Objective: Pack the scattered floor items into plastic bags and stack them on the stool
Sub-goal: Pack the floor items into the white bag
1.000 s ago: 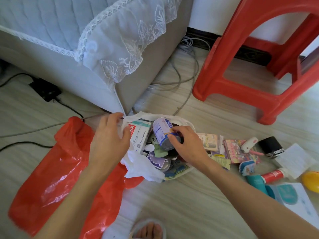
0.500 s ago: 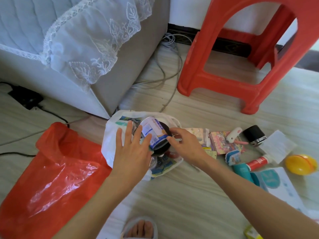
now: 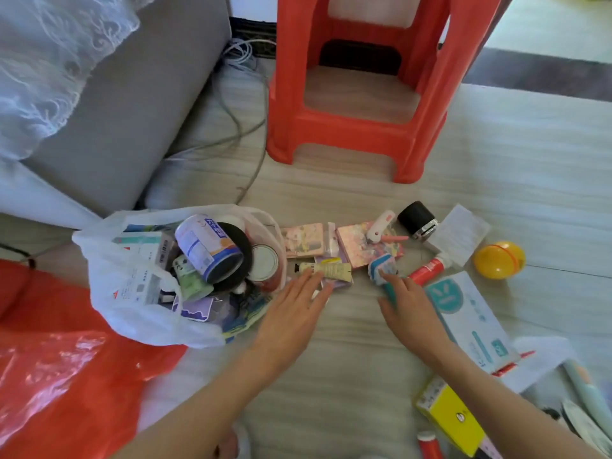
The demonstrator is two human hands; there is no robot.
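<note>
A white plastic bag [image 3: 132, 293] lies open on the floor, holding a blue-labelled can [image 3: 207, 248], boxes and a tin. To its right are scattered items: a cream tube [image 3: 331, 269], pink booklets [image 3: 364, 243], a teal bottle [image 3: 385, 279], a red tube [image 3: 427, 270], a black jar [image 3: 418, 220] and a yellow ball [image 3: 498, 260]. My left hand [image 3: 294, 313] is open, fingertips at the cream tube. Open as well, my right hand [image 3: 410, 313] has its fingers on the teal bottle. The red stool [image 3: 351, 134] stands behind. An empty red bag [image 3: 59, 376] lies at left.
A grey sofa with a lace cover [image 3: 99, 111] fills the upper left, with loose cables [image 3: 245, 127] on the floor beside it. A white-and-teal box [image 3: 470, 321], a yellow box [image 3: 450, 415] and papers lie at lower right.
Both hands have left the white bag and the can inside it and moved right to the scattered items. The view has shifted right and closer.
</note>
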